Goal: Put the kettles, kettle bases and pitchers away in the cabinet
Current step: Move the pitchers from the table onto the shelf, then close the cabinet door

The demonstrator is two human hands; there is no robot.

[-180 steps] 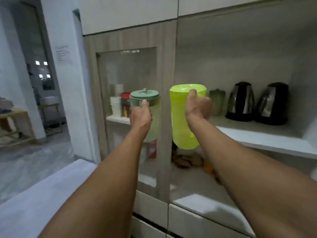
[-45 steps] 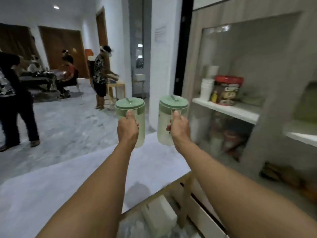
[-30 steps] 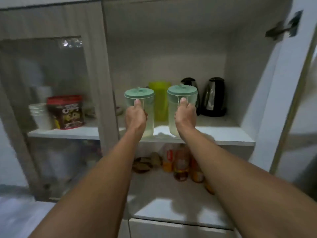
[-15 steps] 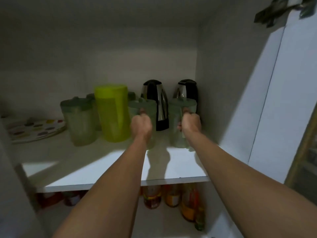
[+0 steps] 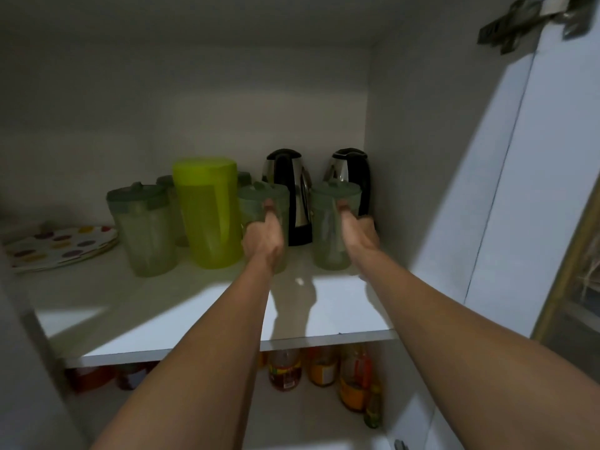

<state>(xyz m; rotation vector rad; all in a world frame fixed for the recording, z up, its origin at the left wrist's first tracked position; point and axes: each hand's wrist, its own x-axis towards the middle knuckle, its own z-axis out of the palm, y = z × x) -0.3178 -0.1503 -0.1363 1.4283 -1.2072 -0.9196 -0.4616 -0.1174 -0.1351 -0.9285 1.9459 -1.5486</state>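
Both my arms reach into the open cabinet. My left hand (image 5: 263, 239) grips the handle of a clear pitcher with a pale green lid (image 5: 259, 203). My right hand (image 5: 358, 233) grips a second pitcher of the same kind (image 5: 328, 222). Both pitchers stand on or just above the white shelf (image 5: 168, 313). Behind them stand two black and steel kettles (image 5: 289, 177), (image 5: 352, 167). To the left are a lime green pitcher (image 5: 207, 212) and another green-lidded pitcher (image 5: 143, 228), with more lids partly hidden behind.
Spotted plates (image 5: 61, 245) lie stacked at the shelf's left end. Bottles (image 5: 285, 368) stand on the lower shelf. The cabinet's right wall (image 5: 415, 190) is close beside my right hand, and the open white door (image 5: 535, 190) hangs at the right.
Since six seconds ago I left the lime pitcher and one lidded pitcher on the shelf and fetched two more. In the last half second both pitchers came down lower onto the shelf.
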